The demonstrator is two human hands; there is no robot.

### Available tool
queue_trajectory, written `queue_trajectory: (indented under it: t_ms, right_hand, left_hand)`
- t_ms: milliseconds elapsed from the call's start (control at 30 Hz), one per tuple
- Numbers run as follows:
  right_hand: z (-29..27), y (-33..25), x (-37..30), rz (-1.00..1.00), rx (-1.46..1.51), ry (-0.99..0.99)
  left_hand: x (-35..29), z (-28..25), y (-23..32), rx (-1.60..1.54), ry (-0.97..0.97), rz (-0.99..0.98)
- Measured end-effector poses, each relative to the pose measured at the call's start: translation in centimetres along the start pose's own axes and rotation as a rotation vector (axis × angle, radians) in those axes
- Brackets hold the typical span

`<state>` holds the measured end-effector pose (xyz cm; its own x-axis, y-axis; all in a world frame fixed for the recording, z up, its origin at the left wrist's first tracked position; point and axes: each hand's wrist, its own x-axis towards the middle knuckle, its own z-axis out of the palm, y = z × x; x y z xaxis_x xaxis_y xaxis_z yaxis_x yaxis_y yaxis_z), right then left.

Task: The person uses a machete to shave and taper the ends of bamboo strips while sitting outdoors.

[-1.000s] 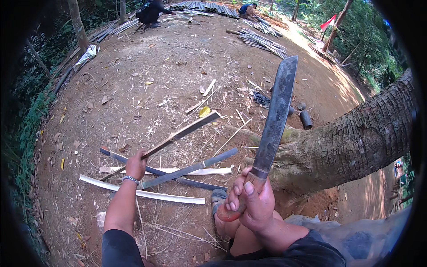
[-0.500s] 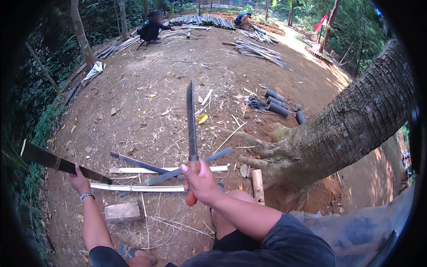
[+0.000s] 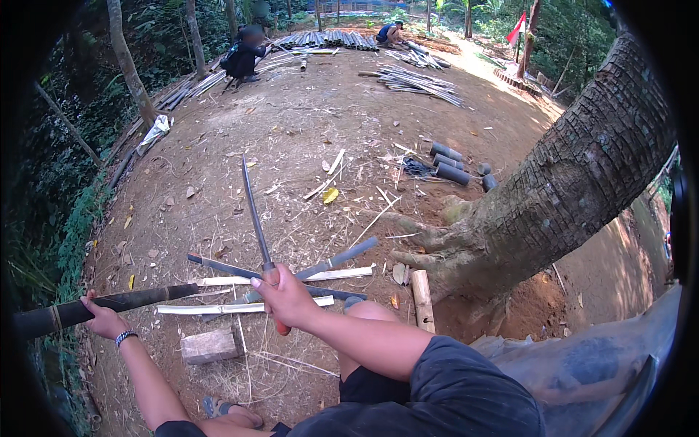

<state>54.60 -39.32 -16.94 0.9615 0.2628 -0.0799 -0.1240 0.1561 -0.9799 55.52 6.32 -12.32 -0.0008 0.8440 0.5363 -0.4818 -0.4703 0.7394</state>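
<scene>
My right hand [image 3: 291, 297] is closed round the reddish wooden handle of a machete [image 3: 255, 211]. Its long dark blade points away from me and leans left. On the left, my left hand [image 3: 107, 320] grips a dark length of bamboo [image 3: 149, 297], which lies nearly level across the view; its outer end runs into the dark rim. Between and beyond my hands, pale split bamboo strips [image 3: 244, 306] and dark bamboo slats [image 3: 342, 257] lie crossed on the ground. The blade is apart from the bamboo in my left hand.
A squared wood block [image 3: 211, 347] lies near my foot, and a short pale log [image 3: 422, 300] by my knee. A thick tree trunk [image 3: 575, 167] leans at right. Dark bamboo sections [image 3: 451, 172] lie beyond its roots. Two people crouch far off near bamboo piles [image 3: 415, 84].
The machete's tip has swung left, and my right hand has shifted left. The bamboo in my left hand has tilted, its outer end now lower and nearer; my left hand has moved down and left.
</scene>
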Motion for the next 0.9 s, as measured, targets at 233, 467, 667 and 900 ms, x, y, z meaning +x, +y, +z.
queue_trajectory:
  t_ms: [233, 467, 667, 900]
  right_hand:
    - [0.3, 1.5, 0.9, -0.056, -0.064, 0.010]
    - [-0.4, 0.5, 0.3, 0.012, -0.079, -0.004]
    - [-0.9, 0.4, 0.8, 0.037, -0.155, -0.020]
    - [-0.8, -0.1, 1.1, 0.068, -0.069, -0.058]
  left_hand:
    - [-4.2, 1.6, 1.3, 0.144, -0.214, -0.075]
    - [-9.4, 2.9, -4.3, 0.150, -0.477, -0.238]
    - [-7.7, 4.6, -2.8, 0.465, -0.895, -0.257]
    - [-9.6, 7.9, 2.1, -0.058, -0.584, 0.154]
